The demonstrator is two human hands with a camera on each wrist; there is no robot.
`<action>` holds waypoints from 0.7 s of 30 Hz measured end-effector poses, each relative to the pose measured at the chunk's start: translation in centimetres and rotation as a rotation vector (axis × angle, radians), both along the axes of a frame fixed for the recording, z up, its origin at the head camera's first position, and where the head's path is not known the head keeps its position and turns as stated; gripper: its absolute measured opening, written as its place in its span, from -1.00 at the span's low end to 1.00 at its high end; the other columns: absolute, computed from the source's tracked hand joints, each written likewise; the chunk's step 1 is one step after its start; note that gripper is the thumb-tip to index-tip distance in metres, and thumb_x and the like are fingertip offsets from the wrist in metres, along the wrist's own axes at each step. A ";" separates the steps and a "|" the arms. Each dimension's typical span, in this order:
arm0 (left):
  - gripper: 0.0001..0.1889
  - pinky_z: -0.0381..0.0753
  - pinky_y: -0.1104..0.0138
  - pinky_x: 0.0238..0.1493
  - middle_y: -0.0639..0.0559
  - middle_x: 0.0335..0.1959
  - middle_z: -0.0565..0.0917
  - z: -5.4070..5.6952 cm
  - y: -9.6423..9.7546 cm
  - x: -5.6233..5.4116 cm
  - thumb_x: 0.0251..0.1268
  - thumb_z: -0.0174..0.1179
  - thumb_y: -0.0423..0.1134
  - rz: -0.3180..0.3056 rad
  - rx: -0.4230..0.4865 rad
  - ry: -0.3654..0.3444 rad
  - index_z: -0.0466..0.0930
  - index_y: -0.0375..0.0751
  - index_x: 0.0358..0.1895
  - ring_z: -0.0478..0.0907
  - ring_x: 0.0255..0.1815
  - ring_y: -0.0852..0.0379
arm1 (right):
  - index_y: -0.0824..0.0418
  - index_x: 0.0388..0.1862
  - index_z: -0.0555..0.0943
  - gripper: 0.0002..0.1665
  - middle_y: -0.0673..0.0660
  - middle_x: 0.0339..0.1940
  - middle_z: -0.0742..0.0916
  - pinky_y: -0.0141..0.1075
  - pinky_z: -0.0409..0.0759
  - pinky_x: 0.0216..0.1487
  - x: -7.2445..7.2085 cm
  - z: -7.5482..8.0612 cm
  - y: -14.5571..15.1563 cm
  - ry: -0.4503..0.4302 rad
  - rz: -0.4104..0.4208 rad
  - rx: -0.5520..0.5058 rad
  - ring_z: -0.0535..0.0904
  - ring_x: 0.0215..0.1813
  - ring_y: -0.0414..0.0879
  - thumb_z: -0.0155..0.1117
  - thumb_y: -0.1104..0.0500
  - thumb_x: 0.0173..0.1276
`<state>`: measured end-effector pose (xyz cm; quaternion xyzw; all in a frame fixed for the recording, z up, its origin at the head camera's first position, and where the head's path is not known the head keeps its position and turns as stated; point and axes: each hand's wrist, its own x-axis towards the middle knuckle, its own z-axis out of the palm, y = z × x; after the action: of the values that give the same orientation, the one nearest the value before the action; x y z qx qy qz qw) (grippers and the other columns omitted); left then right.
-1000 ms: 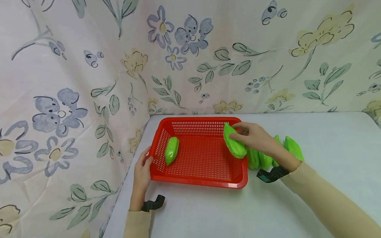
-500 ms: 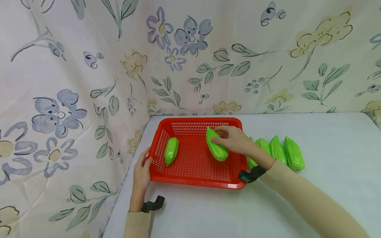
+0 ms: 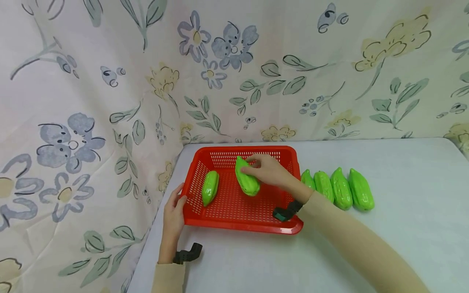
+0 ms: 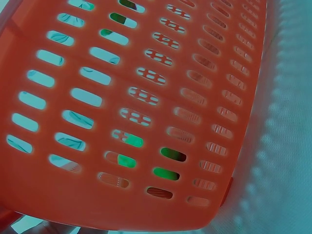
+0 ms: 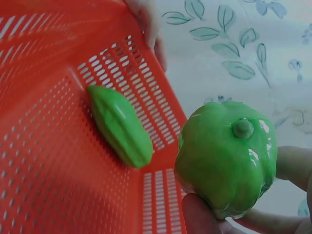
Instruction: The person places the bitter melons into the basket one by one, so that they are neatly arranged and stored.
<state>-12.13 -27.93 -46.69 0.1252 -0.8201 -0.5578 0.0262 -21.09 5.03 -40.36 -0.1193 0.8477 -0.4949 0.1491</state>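
My right hand (image 3: 269,169) holds a glossy, ridged green gourd (image 3: 246,179) between thumb and fingers, over the middle of a red plastic basket (image 3: 242,226). In the right wrist view the blunt stem end of this held gourd (image 5: 226,158) faces the camera. A second green gourd (image 3: 210,188) lies inside the basket along its left wall. My left hand (image 3: 173,213) grips the basket's left rim, with the thumb on top. In the left wrist view the slotted basket wall (image 4: 117,195) fills most of the frame, and green shows through several slots.
Several more green gourds (image 3: 341,189) lie in a row on the white table (image 3: 410,195), just right of the basket. A flowered cloth (image 3: 286,81) hangs behind the table and along its left side.
My right hand has carried the gourd leftward from the basket's right edge to its middle. The gourds on the table have come into fuller view. The left hand keeps its grip on the rim.
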 end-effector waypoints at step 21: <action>-0.51 0.78 0.26 0.00 -0.15 0.37 0.56 -0.1 0.0 0.1 0.68 -0.09 -0.09 -0.005 0.000 0.004 0.33 0.29 0.57 0.60 0.12 -0.18 | 0.18 0.39 0.56 -0.35 0.20 0.02 0.75 -0.11 0.81 -0.24 -0.4 0.4 -6.2 -0.176 0.032 -0.248 0.75 -0.14 -0.01 0.42 -0.06 0.42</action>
<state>-11.98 -27.92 -46.76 0.1220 -0.8204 -0.5581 0.0263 -21.53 -1.15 -39.93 -0.1066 0.7618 -0.6017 0.2149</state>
